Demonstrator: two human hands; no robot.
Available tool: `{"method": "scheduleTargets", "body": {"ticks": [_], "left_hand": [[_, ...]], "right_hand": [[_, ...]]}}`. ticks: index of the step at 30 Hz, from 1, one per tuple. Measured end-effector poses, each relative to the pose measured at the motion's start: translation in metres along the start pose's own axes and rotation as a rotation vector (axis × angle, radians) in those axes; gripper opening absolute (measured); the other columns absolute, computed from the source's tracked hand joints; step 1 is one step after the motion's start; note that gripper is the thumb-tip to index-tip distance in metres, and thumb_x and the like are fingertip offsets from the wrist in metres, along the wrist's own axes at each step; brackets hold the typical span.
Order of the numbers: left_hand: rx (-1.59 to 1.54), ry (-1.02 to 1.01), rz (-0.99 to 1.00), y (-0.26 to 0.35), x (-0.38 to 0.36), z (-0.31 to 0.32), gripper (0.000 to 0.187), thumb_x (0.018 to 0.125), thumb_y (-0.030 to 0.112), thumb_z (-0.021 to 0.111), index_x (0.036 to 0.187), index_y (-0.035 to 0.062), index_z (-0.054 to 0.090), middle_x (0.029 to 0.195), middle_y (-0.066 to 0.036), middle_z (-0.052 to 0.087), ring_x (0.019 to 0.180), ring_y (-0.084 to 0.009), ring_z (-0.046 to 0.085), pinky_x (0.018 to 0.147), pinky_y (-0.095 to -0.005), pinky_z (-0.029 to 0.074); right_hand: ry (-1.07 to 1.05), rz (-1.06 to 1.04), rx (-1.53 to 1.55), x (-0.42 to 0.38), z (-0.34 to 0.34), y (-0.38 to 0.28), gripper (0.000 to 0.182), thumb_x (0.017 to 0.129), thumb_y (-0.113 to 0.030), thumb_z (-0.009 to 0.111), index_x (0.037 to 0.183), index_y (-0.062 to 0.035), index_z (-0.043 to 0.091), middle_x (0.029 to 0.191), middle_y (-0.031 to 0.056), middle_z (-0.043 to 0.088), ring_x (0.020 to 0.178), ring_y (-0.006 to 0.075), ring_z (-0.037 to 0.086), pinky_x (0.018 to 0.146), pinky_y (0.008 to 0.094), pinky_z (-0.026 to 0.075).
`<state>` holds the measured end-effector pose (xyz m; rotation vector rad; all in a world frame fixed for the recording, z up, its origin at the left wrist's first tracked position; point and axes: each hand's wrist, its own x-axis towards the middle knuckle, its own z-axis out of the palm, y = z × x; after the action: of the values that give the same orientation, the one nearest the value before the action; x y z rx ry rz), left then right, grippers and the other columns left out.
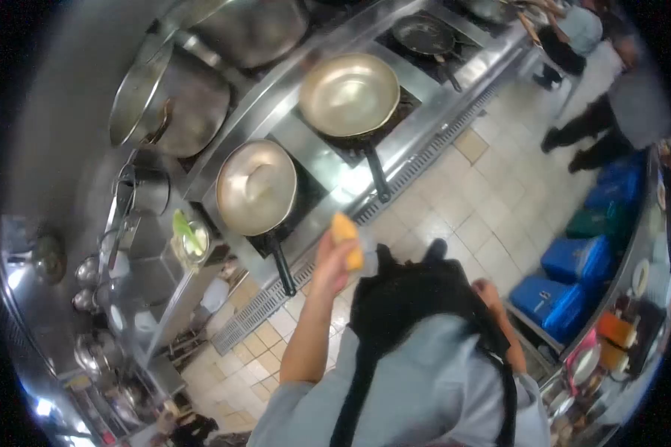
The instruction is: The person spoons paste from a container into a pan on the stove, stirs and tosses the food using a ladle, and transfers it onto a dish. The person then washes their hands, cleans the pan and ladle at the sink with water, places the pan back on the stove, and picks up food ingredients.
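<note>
My left hand (331,264) is closed around a yellow-orange, block-like thing (347,237), held in front of the stove's front edge. Motion blur hides exactly what it is. My right hand (487,293) hangs low beside my black apron (410,298), its fingers partly hidden and too small to make out. Closest to my left hand is a wide frying pan (257,186) on a burner, its black handle pointing toward me. A second wide pan (350,95) sits on the burner to its right. Both pans show bare, shiny insides.
Large pots (190,104) stand at the back of the stove. A small black pan (423,34) is farther right. A green-handled utensil (188,233) rests in a container at left. Blue bins (548,304) line the right side. Other people (611,112) stand at the upper right.
</note>
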<state>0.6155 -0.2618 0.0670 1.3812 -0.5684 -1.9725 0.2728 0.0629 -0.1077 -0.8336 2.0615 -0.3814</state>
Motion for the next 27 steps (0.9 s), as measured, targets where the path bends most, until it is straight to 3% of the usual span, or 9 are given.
{"method": "scheduleTargets", "body": {"ticks": [7,9,10,12,13,19,21,23,27], "left_hand": [[0.307,0.124,0.508,0.005,0.072,0.022,0.052,0.087,-0.001,0.065,0.135,0.0032,0.046,0.115,-0.007,0.059,0.100,-0.0168,0.060,0.080,-0.0318,0.053],[0.502,0.050,0.630,0.013,0.127,0.002,0.055,0.087,0.004,0.068,0.137,0.0010,0.046,0.128,-0.012,0.055,0.111,-0.0227,0.057,0.089,-0.0341,0.052],[0.518,0.006,0.549,0.032,0.098,0.041,0.065,0.086,0.014,0.074,0.142,-0.0004,0.043,0.145,-0.019,0.044,0.126,-0.0305,0.050,0.104,-0.0405,0.045],[1.369,0.104,0.798,0.024,0.148,0.005,0.069,0.092,0.027,0.065,0.146,-0.0044,0.038,0.156,-0.029,0.026,0.141,-0.0432,0.032,0.120,-0.0473,0.021],[1.512,-0.141,0.591,0.026,0.185,-0.011,0.063,0.094,0.021,0.058,0.146,-0.0076,0.036,0.154,-0.032,0.027,0.144,-0.0447,0.026,0.121,-0.0470,0.020],[1.775,-0.223,0.719,0.031,0.145,-0.017,0.061,0.088,0.018,0.057,0.140,-0.0097,0.042,0.147,-0.032,0.039,0.138,-0.0451,0.036,0.116,-0.0470,0.028],[1.741,-0.344,0.039,0.036,0.165,-0.054,0.062,0.088,0.029,0.059,0.138,-0.0068,0.046,0.136,-0.033,0.050,0.130,-0.0449,0.047,0.108,-0.0489,0.038],[2.279,-0.477,-0.060,0.061,0.053,0.035,0.059,0.089,0.038,0.060,0.131,-0.0023,0.054,0.122,-0.030,0.062,0.116,-0.0436,0.059,0.099,-0.0510,0.046],[2.083,-0.714,0.098,0.084,-0.023,0.121,0.051,0.089,0.033,0.065,0.130,0.0027,0.059,0.116,-0.026,0.066,0.104,-0.0398,0.066,0.088,-0.0438,0.052]], "right_hand": [[0.007,0.103,-0.088,0.013,-0.044,0.035,0.026,0.084,-0.021,0.056,0.082,0.0017,0.068,0.078,0.0239,0.068,0.078,0.0382,0.067,0.077,0.0451,0.052],[0.107,0.190,-0.112,0.008,-0.054,0.024,0.025,0.083,-0.020,0.055,0.084,0.0027,0.067,0.085,0.0273,0.068,0.083,0.0434,0.066,0.079,0.0477,0.052],[0.137,0.272,-0.029,0.000,-0.059,0.003,0.025,0.084,-0.020,0.055,0.088,0.0015,0.068,0.092,0.0274,0.068,0.089,0.0434,0.066,0.081,0.0496,0.052],[0.207,0.186,-0.044,-0.013,-0.054,-0.024,0.028,0.088,-0.023,0.055,0.097,-0.0012,0.069,0.102,0.0254,0.068,0.096,0.0415,0.065,0.086,0.0486,0.051],[0.225,0.137,-0.038,-0.015,-0.049,-0.028,0.029,0.089,-0.024,0.055,0.099,-0.0020,0.069,0.103,0.0241,0.068,0.097,0.0410,0.065,0.087,0.0478,0.051],[0.262,0.220,0.196,-0.051,0.011,-0.016,0.030,0.089,-0.028,0.058,0.104,-0.0036,0.069,0.104,0.0214,0.069,0.098,0.0384,0.066,0.087,0.0448,0.052],[0.345,0.287,0.278,-0.064,0.020,0.002,0.030,0.088,-0.027,0.059,0.104,-0.0038,0.069,0.102,0.0206,0.070,0.096,0.0371,0.067,0.086,0.0442,0.052],[0.424,0.454,0.361,-0.078,0.021,0.022,0.030,0.087,-0.026,0.060,0.104,-0.0036,0.069,0.102,0.0202,0.070,0.096,0.0364,0.067,0.086,0.0442,0.052],[0.279,0.542,0.325,-0.085,0.030,0.053,0.027,0.087,-0.024,0.058,0.104,-0.0066,0.069,0.105,0.0194,0.070,0.099,0.0374,0.066,0.088,0.0449,0.052]]}}
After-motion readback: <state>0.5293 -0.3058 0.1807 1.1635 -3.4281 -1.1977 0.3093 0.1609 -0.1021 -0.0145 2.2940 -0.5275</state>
